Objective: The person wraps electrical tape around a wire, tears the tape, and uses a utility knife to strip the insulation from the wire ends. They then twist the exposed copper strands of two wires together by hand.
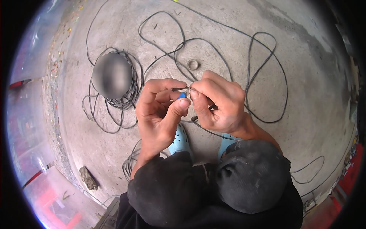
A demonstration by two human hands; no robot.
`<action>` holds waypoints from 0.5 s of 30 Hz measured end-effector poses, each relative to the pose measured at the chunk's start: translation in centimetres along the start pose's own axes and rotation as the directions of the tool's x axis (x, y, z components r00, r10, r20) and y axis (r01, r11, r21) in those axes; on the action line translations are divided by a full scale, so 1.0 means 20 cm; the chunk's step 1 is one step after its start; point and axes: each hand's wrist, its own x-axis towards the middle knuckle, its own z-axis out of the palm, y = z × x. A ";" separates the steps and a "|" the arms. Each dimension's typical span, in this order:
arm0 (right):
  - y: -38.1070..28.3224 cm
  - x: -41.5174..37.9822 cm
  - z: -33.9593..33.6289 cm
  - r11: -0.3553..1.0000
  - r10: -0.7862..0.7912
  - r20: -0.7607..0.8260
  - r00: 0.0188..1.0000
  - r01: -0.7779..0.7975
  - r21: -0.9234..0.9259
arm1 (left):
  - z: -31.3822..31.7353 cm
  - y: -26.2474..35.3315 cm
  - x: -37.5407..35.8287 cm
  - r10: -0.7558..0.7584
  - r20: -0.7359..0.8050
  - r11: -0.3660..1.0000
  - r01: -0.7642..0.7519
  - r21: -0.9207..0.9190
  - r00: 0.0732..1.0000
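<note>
Both hands meet above my knees, over the concrete floor. My left hand [158,110] is closed, its thumb and fingers around a small blue piece [182,95] whose kind I cannot make out. A thin dark cable end [179,89] runs between the fingertips of the two hands. Pinched closed on that cable is my right hand [223,101], thumb against the bent index finger. Its other fingers are curled, and a dark knotted bit of cable [195,118] hangs just below them. What lies inside the right palm is hidden.
A coil of dark cable [135,86] lies at left, partly covered by a blurred round patch. Loose cable loops [273,53] spread over the floor. A tape roll [193,64] lies ahead. Light-blue clogs [180,142] show below my hands; a stone [88,178] sits lower left.
</note>
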 end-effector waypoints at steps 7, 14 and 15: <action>-0.01 0.00 0.01 1.000 -0.010 0.088 0.996 0.012 -0.026 | -0.01 -0.02 -0.01 0.028 -0.065 0.999 -0.029 -0.024 0.997; -0.01 0.00 0.04 0.999 -0.028 0.122 0.992 0.033 -0.037 | -0.04 -0.07 -0.02 0.033 -0.101 0.994 -0.043 -0.098 0.994; -0.01 -0.01 0.04 0.999 -0.027 0.126 0.992 0.031 -0.033 | -0.05 -0.07 -0.02 0.033 -0.103 0.995 -0.042 -0.087 0.994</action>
